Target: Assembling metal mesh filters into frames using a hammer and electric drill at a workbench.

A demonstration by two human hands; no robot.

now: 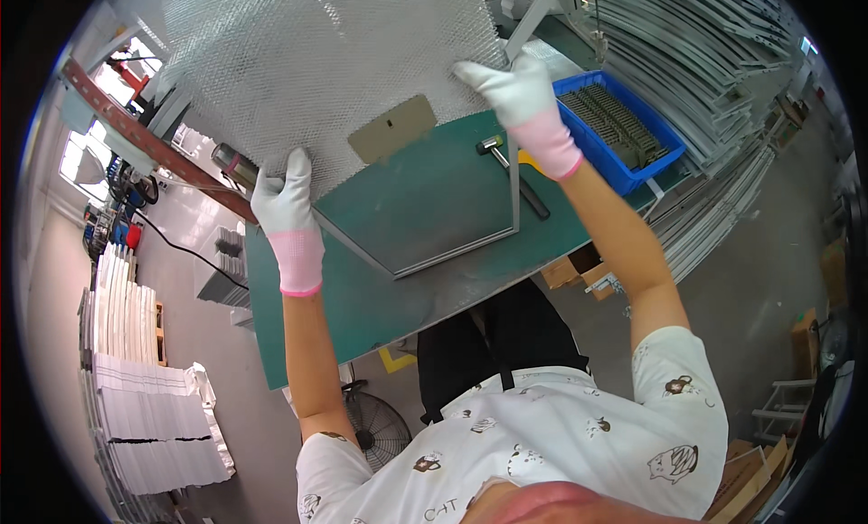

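Observation:
A large silver metal mesh sheet (307, 67) is raised in front of me over the table. My left hand (286, 198), in a white and pink glove, is closed on its lower left edge. My right hand (524, 94), gloved the same way, holds the right edge, thumb stretched over the mesh. Below the sheet, a thin metal frame (452, 255) lies on the green table (348, 311); the sheet hides its far part. A tan plate (392, 129) with a small slot shows at the sheet's near edge. Right of the frame lies a hammer (514, 176).
A blue bin (624, 180) of small metal parts stands at the table's right. Beyond it, long metal strips (696, 54) are stacked high. A red-brown perforated beam (154, 140) runs along the left. On the floor are a black fan (378, 424) and stacked white panels (158, 424).

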